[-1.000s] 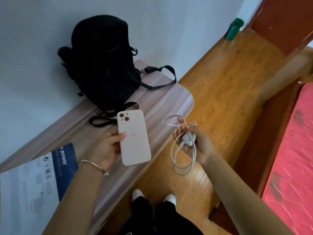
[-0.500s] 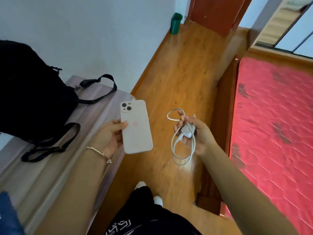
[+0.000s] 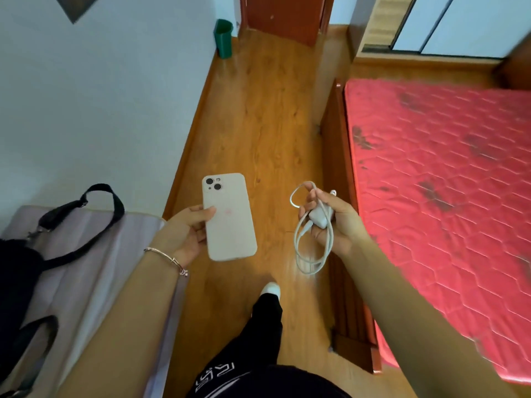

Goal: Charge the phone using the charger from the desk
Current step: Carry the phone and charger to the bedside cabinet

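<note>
— White phone [image 3: 229, 216], back side up with two camera lenses at its top left corner; where is it held?

— Left hand [image 3: 184, 232], above the wooden floor [image 3: 258, 110] and just past the end of the worktop [image 3: 94, 254]. Grip pressed on the phone's left edge, thumb on the back, the other fingers hidden behind it. A thin bracelet [image 3: 168, 258] sits on that wrist.

— And the charger?

— White plug block [image 3: 319, 216] with its cable [image 3: 313, 242] gathered in loops, in the right hand [image 3: 330, 218]. Grip closed around block and cable together; one loop stands above the fingers, the longer loops hang below the palm. Phone and charger are near each other but apart; no connector is seen in the phone.

— Surroundings?

— Black bag [image 3: 17, 282] on the worktop at the left, one strap arched up against the pale wall. Bed with a red quilted mattress [image 3: 445, 196] at the right, in a dark wooden frame. A green bin [image 3: 223, 38] stands at the far wall beside a red-brown door [image 3: 284, 15]. One leg in black trousers with a white shoe [image 3: 270, 289] is on the floor below the hands.
</note>
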